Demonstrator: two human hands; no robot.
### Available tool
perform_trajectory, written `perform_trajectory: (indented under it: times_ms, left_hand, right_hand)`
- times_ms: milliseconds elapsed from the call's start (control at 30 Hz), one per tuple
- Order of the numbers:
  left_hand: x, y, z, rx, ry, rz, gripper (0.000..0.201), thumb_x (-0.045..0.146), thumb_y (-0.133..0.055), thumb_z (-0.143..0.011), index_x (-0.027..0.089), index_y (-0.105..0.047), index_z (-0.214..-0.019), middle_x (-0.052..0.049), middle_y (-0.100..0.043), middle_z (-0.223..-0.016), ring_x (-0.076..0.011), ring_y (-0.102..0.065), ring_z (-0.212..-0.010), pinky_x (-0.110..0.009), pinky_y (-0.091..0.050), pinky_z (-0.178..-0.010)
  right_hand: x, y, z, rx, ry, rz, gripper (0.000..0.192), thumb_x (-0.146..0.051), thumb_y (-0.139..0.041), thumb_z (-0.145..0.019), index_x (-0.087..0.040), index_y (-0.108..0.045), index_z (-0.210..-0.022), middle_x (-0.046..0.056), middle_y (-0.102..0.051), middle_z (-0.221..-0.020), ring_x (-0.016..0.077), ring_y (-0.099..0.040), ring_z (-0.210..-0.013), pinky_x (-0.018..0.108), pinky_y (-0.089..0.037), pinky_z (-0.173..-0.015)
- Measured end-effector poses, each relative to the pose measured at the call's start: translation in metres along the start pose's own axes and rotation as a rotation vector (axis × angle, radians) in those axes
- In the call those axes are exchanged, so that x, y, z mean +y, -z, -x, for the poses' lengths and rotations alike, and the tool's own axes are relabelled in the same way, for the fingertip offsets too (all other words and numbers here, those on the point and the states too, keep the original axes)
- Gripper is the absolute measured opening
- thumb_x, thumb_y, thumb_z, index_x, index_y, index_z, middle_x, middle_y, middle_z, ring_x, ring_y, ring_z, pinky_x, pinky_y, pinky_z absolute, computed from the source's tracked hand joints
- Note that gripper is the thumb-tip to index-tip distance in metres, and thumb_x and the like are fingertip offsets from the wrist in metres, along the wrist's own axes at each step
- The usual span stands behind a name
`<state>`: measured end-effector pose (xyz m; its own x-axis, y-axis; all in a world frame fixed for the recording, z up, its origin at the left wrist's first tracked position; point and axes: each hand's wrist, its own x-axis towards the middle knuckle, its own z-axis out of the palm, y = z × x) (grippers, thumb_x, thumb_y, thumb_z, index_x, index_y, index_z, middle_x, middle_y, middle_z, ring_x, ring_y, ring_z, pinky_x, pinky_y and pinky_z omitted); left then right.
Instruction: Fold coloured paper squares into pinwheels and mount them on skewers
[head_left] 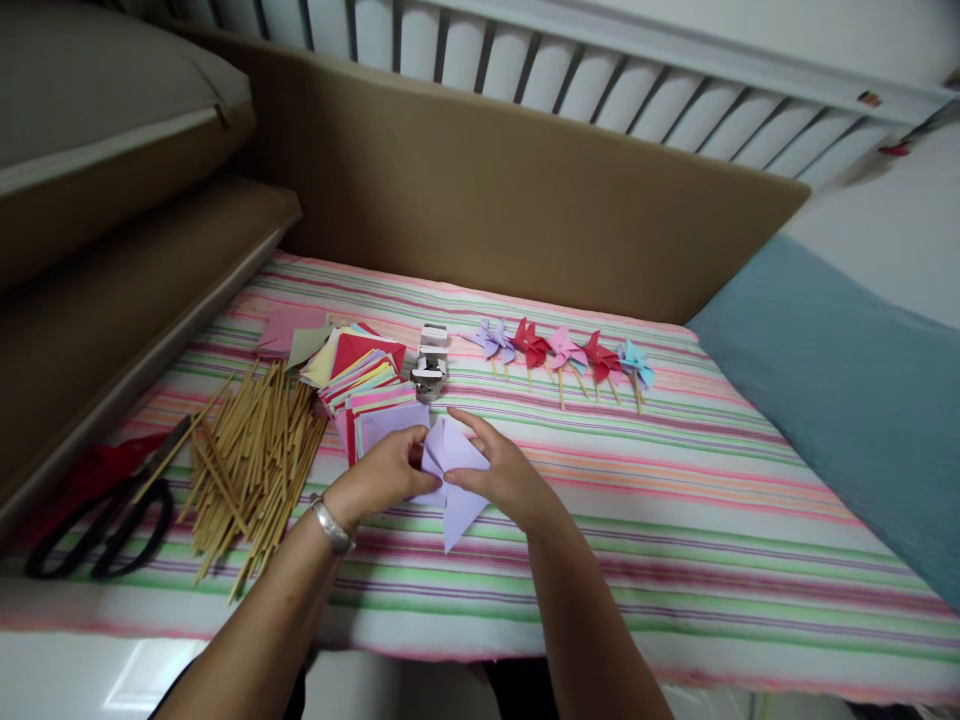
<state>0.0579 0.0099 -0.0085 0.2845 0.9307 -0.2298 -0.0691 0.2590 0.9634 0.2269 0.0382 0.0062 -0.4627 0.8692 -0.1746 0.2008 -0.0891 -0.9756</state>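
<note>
Between my two hands is a lilac paper pinwheel [463,510], its points cut and partly folded toward the middle. My left hand [394,468], with a silver bracelet [333,524] at the wrist, pinches the paper's left side. On the right side, my right hand [501,472] grips it with the thumb near the centre and the fingers behind. Just beyond my left hand lies a fanned stack of coloured paper squares [367,385], a lilac sheet [386,425] nearest. Small metal and white pieces [430,365] stand beside the stack.
Many thin wooden sticks [259,460] lie in a pile at left, beside black-handled scissors [112,530]. Finished pinwheels on sticks [564,350] line the back of the striped cloth [675,520]. A brown panel [487,190] rises behind, brown cushions [135,240] at left.
</note>
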Motion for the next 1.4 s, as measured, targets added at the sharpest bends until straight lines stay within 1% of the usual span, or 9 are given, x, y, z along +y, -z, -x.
perform_trajectory:
  times_ms: [200, 367, 500, 633, 933, 1100, 1200, 1300, 1400]
  left_hand:
    - [0.0, 0.002, -0.001, 0.013, -0.014, -0.009, 0.029, 0.01, -0.065, -0.058, 0.015, -0.057, -0.085, 0.0, -0.064, -0.071, -0.015, -0.059, -0.066, -0.025, -0.042, -0.061]
    - [0.012, -0.001, 0.002, 0.305, -0.075, 0.192, 0.04, 0.026, -0.074, -0.061, 0.017, -0.059, -0.097, -0.001, -0.067, -0.077, -0.0139, -0.061, -0.068, -0.026, -0.044, -0.066]
    - [0.009, -0.015, -0.001, 0.224, -0.031, 0.397, 0.035, 0.03, -0.077, -0.059, 0.016, -0.067, -0.09, -0.003, -0.069, -0.077, -0.0147, -0.063, -0.07, -0.026, -0.046, -0.068]
    - [0.001, -0.027, -0.007, 0.281, -0.052, 0.506, 0.029, 0.026, -0.079, -0.057, 0.014, -0.072, -0.082, -0.004, -0.071, -0.074, -0.0136, -0.063, -0.068, -0.024, -0.046, -0.069]
    - [0.004, -0.027, -0.005, 0.382, -0.06, 0.577, 0.025, 0.024, -0.079, -0.056, 0.014, -0.073, -0.078, -0.005, -0.073, -0.074, -0.0132, -0.063, -0.065, -0.023, -0.047, -0.067]
    - [0.001, -0.024, -0.006, 0.48, -0.043, 0.551, 0.025, 0.024, -0.08, -0.052, 0.012, -0.072, -0.073, -0.004, -0.072, -0.067, -0.0128, -0.061, -0.057, -0.023, -0.046, -0.059]
    - [0.005, -0.015, -0.004, 0.522, -0.037, 0.543, 0.027, 0.023, -0.079, -0.052, 0.011, -0.072, -0.075, -0.005, -0.072, -0.066, -0.0137, -0.061, -0.055, -0.025, -0.046, -0.058]
    - [0.012, -0.001, 0.001, 0.57, -0.07, 0.545, 0.028, 0.022, -0.079, -0.052, 0.01, -0.072, -0.076, -0.006, -0.072, -0.066, -0.0152, -0.062, -0.057, -0.026, -0.047, -0.061]
    - [0.019, 0.011, 0.006, 0.618, -0.121, 0.548, 0.028, 0.02, -0.078, -0.05, 0.011, -0.072, -0.076, -0.005, -0.072, -0.065, -0.0161, -0.063, -0.06, -0.026, -0.048, -0.062]
  right_hand:
    - [0.005, -0.003, -0.002, 0.033, 0.082, 0.164, 0.07, -0.009, -0.065, -0.06, -0.028, -0.052, -0.126, 0.003, -0.064, -0.114, 0.0182, -0.064, -0.081, 0.03, -0.052, -0.069]
    - [0.01, 0.001, -0.009, 0.275, 0.07, -0.056, 0.068, -0.017, -0.07, -0.058, -0.024, -0.053, -0.124, 0.003, -0.068, -0.096, 0.0193, -0.064, -0.077, 0.031, -0.052, -0.063]
    - [0.01, -0.007, -0.013, 0.427, 0.121, -0.276, 0.064, -0.021, -0.072, -0.06, -0.022, -0.053, -0.121, 0.004, -0.067, -0.102, 0.0215, -0.063, -0.087, 0.034, -0.052, -0.073]
    - [0.006, -0.022, -0.012, 0.447, 0.174, -0.429, 0.053, -0.018, -0.069, -0.063, -0.021, -0.055, -0.114, 0.003, -0.067, -0.103, 0.0209, -0.062, -0.092, 0.034, -0.049, -0.082]
    - [0.002, -0.033, -0.011, 0.358, 0.17, -0.585, 0.044, -0.017, -0.069, -0.065, -0.02, -0.057, -0.108, 0.002, -0.068, -0.096, 0.0183, -0.063, -0.083, 0.031, -0.05, -0.077]
    - [0.005, -0.035, -0.012, 0.351, 0.17, -0.459, 0.046, -0.018, -0.066, -0.069, -0.021, -0.054, -0.113, 0.002, -0.067, -0.094, 0.0177, -0.062, -0.083, 0.03, -0.051, -0.075]
    - [0.006, -0.03, -0.009, 0.424, 0.183, -0.217, 0.052, -0.024, -0.061, -0.076, -0.022, -0.046, -0.126, 0.001, -0.065, -0.085, 0.0166, -0.062, -0.075, 0.03, -0.051, -0.067]
    - [0.004, -0.025, -0.003, 0.514, 0.437, 0.157, 0.04, -0.023, -0.056, -0.082, -0.024, -0.053, -0.122, 0.005, -0.063, -0.097, 0.0191, -0.06, -0.09, 0.036, -0.05, -0.079]
    - [-0.002, -0.024, 0.003, 0.412, 0.708, 0.481, 0.032, -0.014, -0.053, -0.082, -0.026, -0.061, -0.111, 0.007, -0.056, -0.12, 0.0228, -0.049, -0.114, 0.044, -0.04, -0.097]
